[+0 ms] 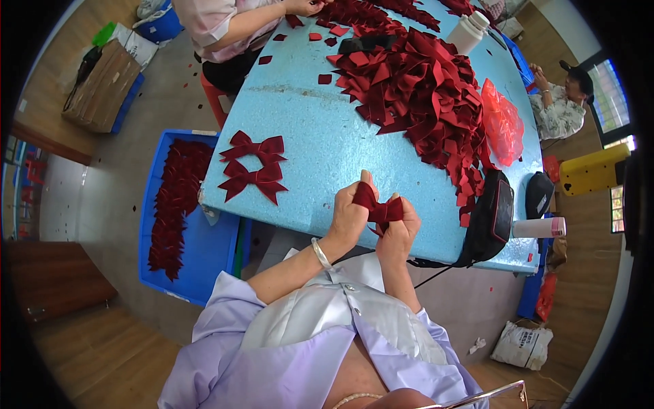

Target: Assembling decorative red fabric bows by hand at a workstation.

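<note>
Between my two hands, over the table's near edge, is a dark red ribbon bow. My left hand pinches one loop of it, thumb pointing up. The other loop is gripped by my right hand, fingers curled around it. Two finished-looking red bows, an upper bow and a lower bow, lie on the light blue table to the left of my hands. Farther off to the right spreads a large heap of red ribbon bows, with small red fabric squares along its near side.
A blue bin with rows of red bows stands left of the table. Along the right side are a black pouch, a pinkish cup, a red plastic bag and a white bottle. Co-workers sit at the far left and right.
</note>
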`<state>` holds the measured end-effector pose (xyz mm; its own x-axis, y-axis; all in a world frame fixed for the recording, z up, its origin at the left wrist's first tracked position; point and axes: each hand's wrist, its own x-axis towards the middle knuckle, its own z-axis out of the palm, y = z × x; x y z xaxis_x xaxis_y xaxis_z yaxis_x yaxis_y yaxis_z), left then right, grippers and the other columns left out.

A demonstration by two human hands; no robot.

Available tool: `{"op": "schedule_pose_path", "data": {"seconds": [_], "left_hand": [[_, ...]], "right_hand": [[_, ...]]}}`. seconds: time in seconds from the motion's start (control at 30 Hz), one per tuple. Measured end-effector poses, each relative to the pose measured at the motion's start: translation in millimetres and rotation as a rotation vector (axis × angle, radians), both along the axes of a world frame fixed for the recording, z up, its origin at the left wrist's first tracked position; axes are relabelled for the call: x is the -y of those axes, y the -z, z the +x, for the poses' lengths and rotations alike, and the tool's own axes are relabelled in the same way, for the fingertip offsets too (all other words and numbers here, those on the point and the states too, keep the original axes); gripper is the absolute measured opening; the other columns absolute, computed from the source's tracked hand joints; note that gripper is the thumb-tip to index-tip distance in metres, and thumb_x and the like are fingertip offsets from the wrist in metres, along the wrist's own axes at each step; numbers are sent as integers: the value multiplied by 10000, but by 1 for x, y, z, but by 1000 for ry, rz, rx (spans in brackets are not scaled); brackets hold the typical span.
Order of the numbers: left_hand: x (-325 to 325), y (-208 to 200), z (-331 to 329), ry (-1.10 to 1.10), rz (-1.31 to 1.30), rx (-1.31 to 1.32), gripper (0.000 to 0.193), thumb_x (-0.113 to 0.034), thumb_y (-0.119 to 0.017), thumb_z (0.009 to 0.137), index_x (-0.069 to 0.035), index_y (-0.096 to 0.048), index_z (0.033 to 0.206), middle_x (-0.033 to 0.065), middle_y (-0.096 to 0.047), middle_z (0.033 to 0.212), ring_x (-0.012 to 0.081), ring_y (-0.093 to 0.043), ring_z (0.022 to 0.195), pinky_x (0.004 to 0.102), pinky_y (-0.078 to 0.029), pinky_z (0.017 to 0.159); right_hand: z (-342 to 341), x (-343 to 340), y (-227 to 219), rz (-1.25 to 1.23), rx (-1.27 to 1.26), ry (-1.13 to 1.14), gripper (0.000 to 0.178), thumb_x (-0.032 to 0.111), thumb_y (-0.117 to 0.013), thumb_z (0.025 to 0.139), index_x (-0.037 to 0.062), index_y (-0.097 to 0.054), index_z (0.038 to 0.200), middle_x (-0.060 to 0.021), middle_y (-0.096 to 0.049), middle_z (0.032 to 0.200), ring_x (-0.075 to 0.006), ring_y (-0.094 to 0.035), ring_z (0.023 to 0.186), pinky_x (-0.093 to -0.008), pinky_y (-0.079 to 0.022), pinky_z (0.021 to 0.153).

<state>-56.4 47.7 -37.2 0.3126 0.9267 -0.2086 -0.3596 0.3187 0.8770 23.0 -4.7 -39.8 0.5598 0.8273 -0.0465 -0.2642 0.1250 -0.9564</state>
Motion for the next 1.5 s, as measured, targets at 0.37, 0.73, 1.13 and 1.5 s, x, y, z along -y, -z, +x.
{"op": "schedule_pose_path", "data": {"seconds": [0.37, 0.73, 1.13, 1.5], "left_hand": [[7, -11, -6, 42, -354, 52, 484, -433, -423, 998, -82, -515, 678, -34, -438, 587, 55, -349, 516, 243, -301, 484], [7, -1, -2, 5, -280, 33, 496, -434, -442, 995, -90, -502, 644, -45, -424, 575, 41, -332, 518, 243, -284, 463], [1, 1, 2, -21, -144, 46, 481, -368, -475, 997, -73, -480, 618, -53, -431, 604, 48, -336, 586, 252, -311, 524], [7, -5, 4, -50, -270, 167, 467, -364, -479, 996, -94, -474, 615, -61, -420, 600, 43, -320, 570, 245, -305, 511]], "right_hand": [[-4, 1, 0, -6, -139, -44, 269, 183, -538, 960, 94, -492, 710, 44, -440, 554, -30, -308, 415, -220, -199, 382], [-2, 3, 1, -65, -183, -45, 290, 200, -543, 963, 100, -486, 696, 56, -429, 558, -23, -301, 426, -215, -201, 383], [7, 0, 7, -67, -21, -108, 301, 247, -526, 976, 85, -497, 724, 43, -445, 564, -30, -327, 432, -214, -220, 391], [0, -2, -10, -51, -300, 7, 279, 177, -555, 949, 90, -491, 692, 44, -448, 559, -38, -347, 430, -218, -231, 390]]}}
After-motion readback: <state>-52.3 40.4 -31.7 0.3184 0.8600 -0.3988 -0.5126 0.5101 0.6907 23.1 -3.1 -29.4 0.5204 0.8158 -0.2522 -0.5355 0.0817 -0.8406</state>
